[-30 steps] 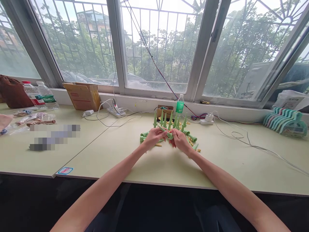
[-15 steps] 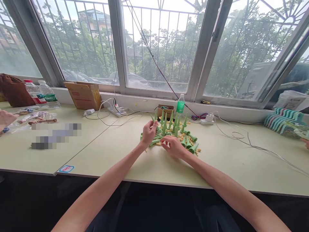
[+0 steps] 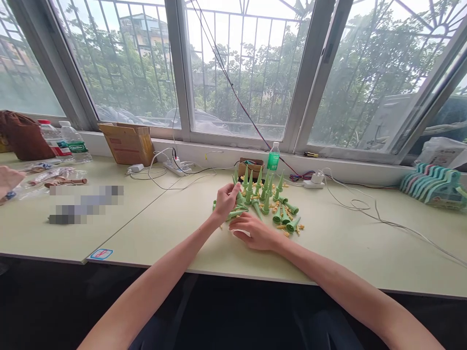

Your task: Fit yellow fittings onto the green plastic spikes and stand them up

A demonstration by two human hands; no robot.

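Observation:
My left hand point(image 3: 226, 200) is closed around a green cone point(image 3: 240, 198) at the left side of a cluster of green cones. My right hand point(image 3: 251, 230) lies low over the table just in front of the cluster, its fingers apart and pointing left; no object shows in it. Several green cones point(image 3: 258, 183) stand upright with their tips up, while others point(image 3: 292, 225) lie on their sides at the right. Small yellow pieces point(image 3: 298, 227) are scattered among and beside them.
On the pale table point(image 3: 146, 233), a cardboard box point(image 3: 126, 144), power strip point(image 3: 178, 167) and green-labelled bottle point(image 3: 273, 156) stand near the window. White cables point(image 3: 379, 218) and hangers point(image 3: 432, 184) are at right. Another person's hand point(image 3: 10, 180) shows at far left.
My right hand has moved a little left and down, its fingers now stretched further left. My left hand has hardly moved and still grips the cone.

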